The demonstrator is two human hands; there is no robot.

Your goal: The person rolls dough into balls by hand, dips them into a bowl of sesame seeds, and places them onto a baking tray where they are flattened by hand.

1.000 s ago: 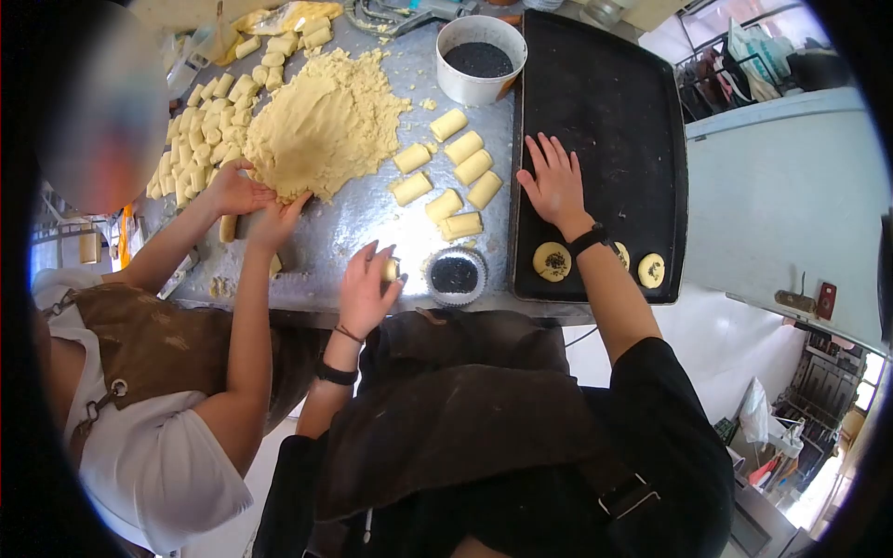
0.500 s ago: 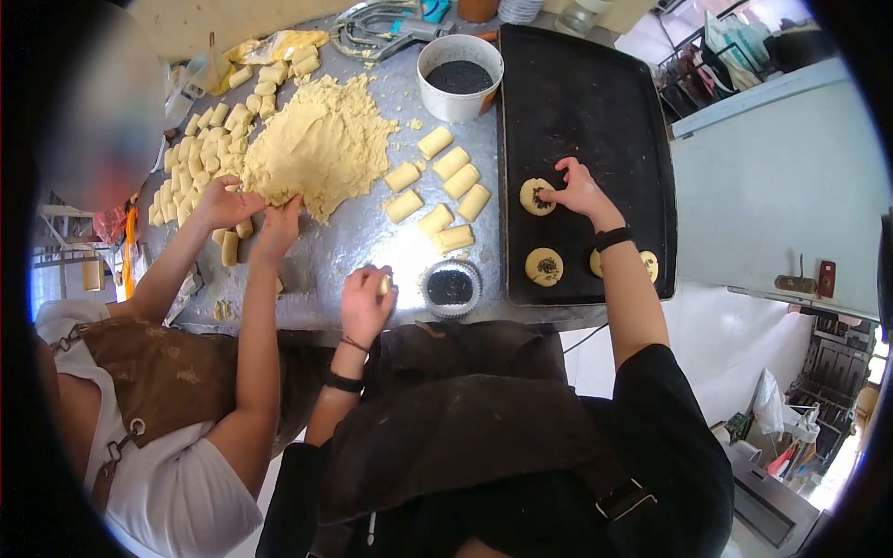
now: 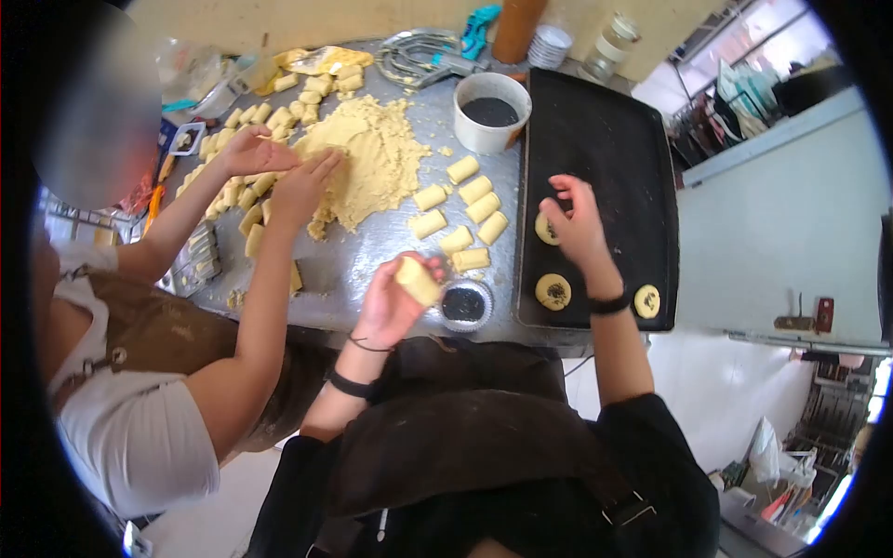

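My left hand (image 3: 381,312) holds a short cylinder of pale yellow dough (image 3: 418,282) on its palm and fingers, over the table's near side. Just right of it sits a small fluted dish (image 3: 486,319) with black seeds (image 3: 463,304) in it. Over the black baking tray (image 3: 605,121), my right hand (image 3: 579,228) has its fingers apart with nothing between them. Partly hidden under its thumb side lies a flattened dough round (image 3: 544,231) topped with black seeds. Two more seeded rounds, one left (image 3: 553,292) and one right (image 3: 647,301), lie near the tray's front edge.
Several dough cylinders (image 3: 479,206) lie left of the tray. Behind them stands a white tub (image 3: 484,141) of black seeds. At left, a co-worker's hands (image 3: 302,181) are at a large dough mound (image 3: 372,163), beside many cut pieces. A glass jar (image 3: 611,48) stands behind the tray.
My left hand has risen and turned, bringing the dough cylinder into view. My right hand has lifted its fingers off the seeded round. The co-worker's hands have shifted on the dough mound.
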